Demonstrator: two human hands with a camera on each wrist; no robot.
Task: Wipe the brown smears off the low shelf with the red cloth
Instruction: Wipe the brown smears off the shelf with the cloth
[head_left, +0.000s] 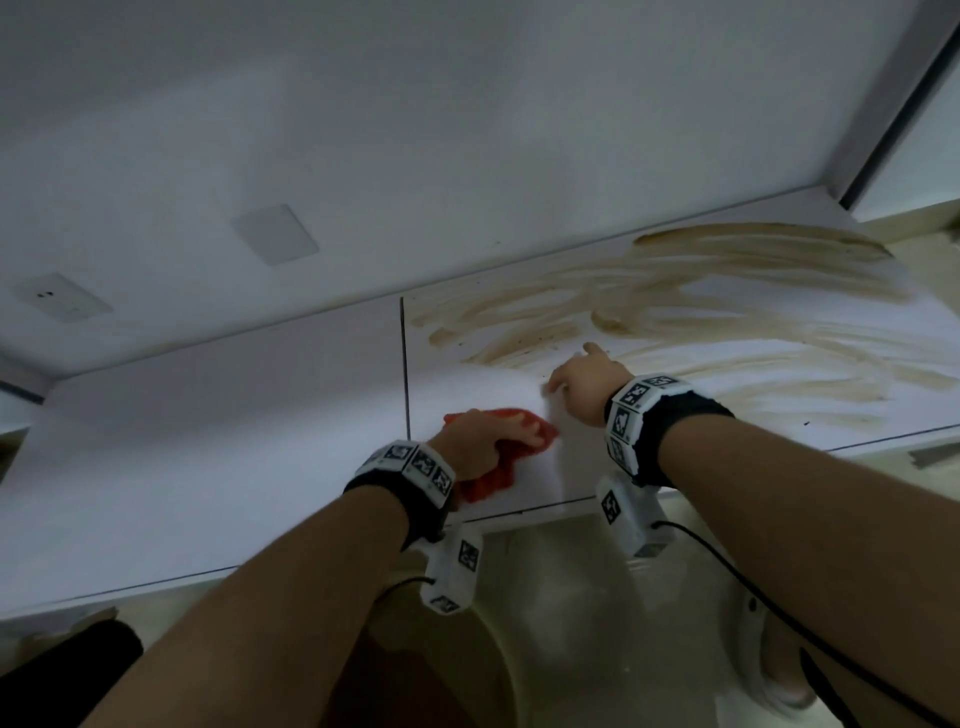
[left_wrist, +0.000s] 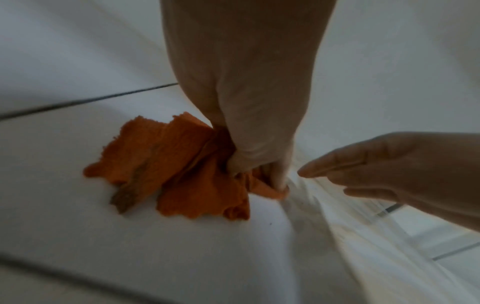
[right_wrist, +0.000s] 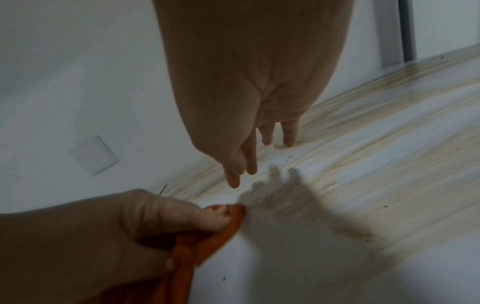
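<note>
Red cloth bunched on the white low shelf, near the front edge, just right of the dark seam between two panels. Left wrist view shows the cloth spread flat to one side with ragged edges and a brown stain along one fold. Left hand grips it, fingers curled into the gathered fabric and pressing it to the surface; thumb and fingertips visible from the right wrist view pinching the cloth. Right hand just beside, further back on the shelf, holding nothing; fingers straight and spread, pointed down toward the surface. Whether the tips touch cannot be told; a shadow lies just under them. Brown smears sweep in long curved streaks across the right panel, from the seam out to the far right end, with dark specks scattered among them; the streaks begin right beyond the right hand. Patch around the cloth looks white. White wall behind the shelf carries a blank cover plate and a socket plate.
</note>
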